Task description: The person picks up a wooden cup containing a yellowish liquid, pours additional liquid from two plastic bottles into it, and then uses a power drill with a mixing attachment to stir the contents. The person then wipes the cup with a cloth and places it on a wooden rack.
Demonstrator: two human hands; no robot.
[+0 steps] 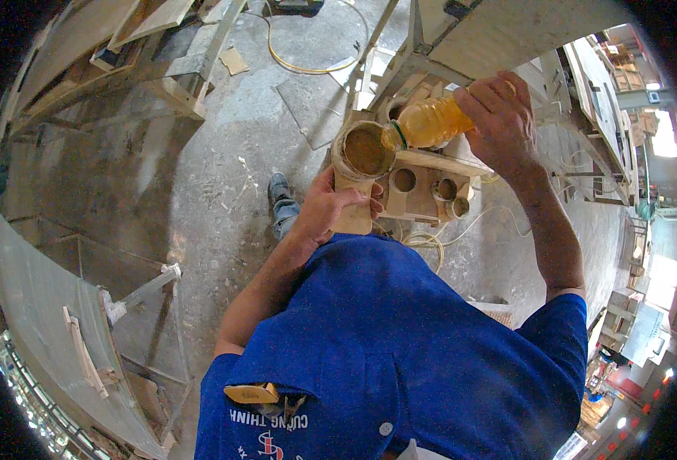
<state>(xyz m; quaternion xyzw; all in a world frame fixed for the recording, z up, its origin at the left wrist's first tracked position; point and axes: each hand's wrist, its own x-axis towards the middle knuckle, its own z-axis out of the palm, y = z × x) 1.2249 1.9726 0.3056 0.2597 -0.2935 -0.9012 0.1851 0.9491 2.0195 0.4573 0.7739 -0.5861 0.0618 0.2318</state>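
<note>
My right hand [499, 123] grips a clear plastic bottle of amber liquid [430, 123], tipped sideways with its neck over a round container [364, 150]. That container is crusted, open-topped and holds brownish liquid. My left hand [325, 207] holds it from below, fingers wrapped around its lower part. Both hands are raised in front of my blue shirt [400, 345], above a wooden block with round holes [423, 188].
Concrete floor [223, 153] below with my shoe [279, 188], a yellow hose [308, 67] and wood offcuts. Wooden frames and panels stand at the left [62, 322] and top. A white cord [476, 222] loops by the block. More workbenches at the right.
</note>
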